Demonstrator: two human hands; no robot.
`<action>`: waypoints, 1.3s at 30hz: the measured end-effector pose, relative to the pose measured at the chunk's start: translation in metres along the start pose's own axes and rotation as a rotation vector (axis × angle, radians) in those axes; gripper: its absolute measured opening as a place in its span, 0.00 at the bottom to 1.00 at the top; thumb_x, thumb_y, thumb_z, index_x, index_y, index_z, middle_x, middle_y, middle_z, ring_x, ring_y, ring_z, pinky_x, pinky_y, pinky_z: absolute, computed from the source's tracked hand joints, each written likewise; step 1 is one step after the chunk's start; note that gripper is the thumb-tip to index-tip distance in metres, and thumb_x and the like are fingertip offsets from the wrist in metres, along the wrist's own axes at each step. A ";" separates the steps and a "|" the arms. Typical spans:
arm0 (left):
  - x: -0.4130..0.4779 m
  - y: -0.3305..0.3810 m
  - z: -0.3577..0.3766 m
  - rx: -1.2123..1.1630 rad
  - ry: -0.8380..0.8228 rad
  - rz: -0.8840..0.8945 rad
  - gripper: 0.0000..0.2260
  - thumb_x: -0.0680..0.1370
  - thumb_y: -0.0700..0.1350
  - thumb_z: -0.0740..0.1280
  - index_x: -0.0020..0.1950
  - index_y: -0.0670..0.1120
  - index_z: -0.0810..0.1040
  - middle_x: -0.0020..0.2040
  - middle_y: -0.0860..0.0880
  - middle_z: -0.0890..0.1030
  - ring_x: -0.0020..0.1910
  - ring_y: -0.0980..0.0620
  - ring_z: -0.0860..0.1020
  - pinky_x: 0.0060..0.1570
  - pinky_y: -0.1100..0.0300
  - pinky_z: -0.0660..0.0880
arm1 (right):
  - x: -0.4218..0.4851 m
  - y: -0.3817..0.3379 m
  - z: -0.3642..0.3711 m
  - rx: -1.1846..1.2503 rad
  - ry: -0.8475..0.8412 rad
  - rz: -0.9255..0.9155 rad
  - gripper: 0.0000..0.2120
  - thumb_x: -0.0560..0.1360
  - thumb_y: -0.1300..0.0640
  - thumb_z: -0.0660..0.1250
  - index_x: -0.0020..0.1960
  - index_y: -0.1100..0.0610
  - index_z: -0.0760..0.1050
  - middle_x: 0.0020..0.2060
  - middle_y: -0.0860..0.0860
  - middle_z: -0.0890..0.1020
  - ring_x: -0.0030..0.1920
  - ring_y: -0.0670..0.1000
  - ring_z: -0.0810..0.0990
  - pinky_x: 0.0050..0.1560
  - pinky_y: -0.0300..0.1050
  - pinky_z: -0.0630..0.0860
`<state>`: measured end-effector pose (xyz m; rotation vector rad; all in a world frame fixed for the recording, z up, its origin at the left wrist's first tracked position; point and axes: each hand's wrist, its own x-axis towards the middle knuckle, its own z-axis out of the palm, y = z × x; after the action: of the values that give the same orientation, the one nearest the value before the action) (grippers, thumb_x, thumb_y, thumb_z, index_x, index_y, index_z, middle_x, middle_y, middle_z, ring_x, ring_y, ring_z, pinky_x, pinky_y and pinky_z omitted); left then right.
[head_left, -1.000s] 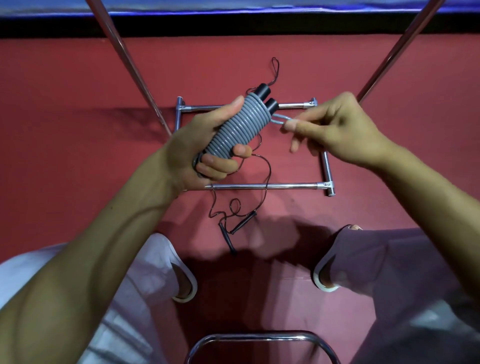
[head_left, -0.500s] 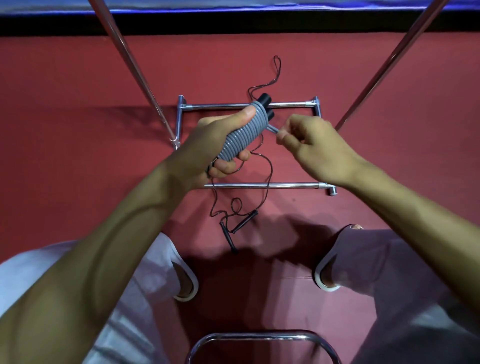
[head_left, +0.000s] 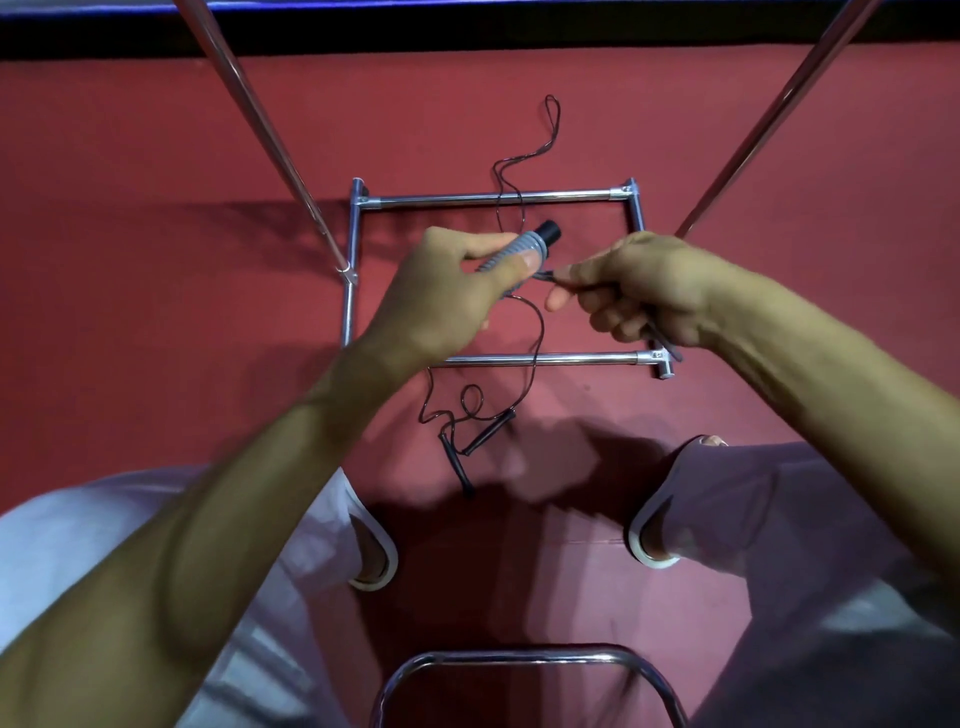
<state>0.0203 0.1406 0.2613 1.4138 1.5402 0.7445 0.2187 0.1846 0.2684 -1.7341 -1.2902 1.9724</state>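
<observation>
Currently, left hand (head_left: 441, 296) grips the grey cord coil (head_left: 525, 246); right hand (head_left: 641, 286) pinches the loose cord end (head_left: 542, 274). Chrome frame (head_left: 488, 198) lies below.

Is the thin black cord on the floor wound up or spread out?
Spread out: the black cord runs in loose curves over the red floor, with a loop near its handles.
</observation>
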 end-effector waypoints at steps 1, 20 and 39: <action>0.001 -0.004 0.002 0.075 0.023 0.039 0.16 0.77 0.62 0.69 0.63 0.63 0.82 0.37 0.59 0.81 0.33 0.59 0.77 0.37 0.59 0.78 | 0.001 -0.003 -0.001 0.100 -0.055 0.090 0.15 0.84 0.55 0.62 0.43 0.61 0.79 0.24 0.45 0.60 0.21 0.43 0.56 0.21 0.35 0.49; -0.006 -0.002 0.024 -0.389 0.040 -0.173 0.13 0.81 0.57 0.68 0.64 0.56 0.82 0.34 0.49 0.71 0.29 0.50 0.65 0.20 0.66 0.59 | -0.024 -0.011 0.009 0.451 -0.041 0.091 0.13 0.80 0.50 0.66 0.51 0.58 0.83 0.35 0.47 0.82 0.35 0.46 0.79 0.41 0.38 0.76; -0.006 0.020 0.020 -0.927 -0.091 -0.490 0.20 0.83 0.61 0.61 0.52 0.44 0.80 0.28 0.48 0.75 0.24 0.54 0.72 0.22 0.65 0.68 | -0.032 0.001 0.044 0.147 0.151 -0.509 0.14 0.74 0.59 0.77 0.32 0.59 0.77 0.27 0.54 0.81 0.20 0.49 0.70 0.22 0.37 0.63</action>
<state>0.0465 0.1358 0.2714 0.3613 1.1400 0.8922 0.1895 0.1428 0.2865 -1.2944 -1.3313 1.5707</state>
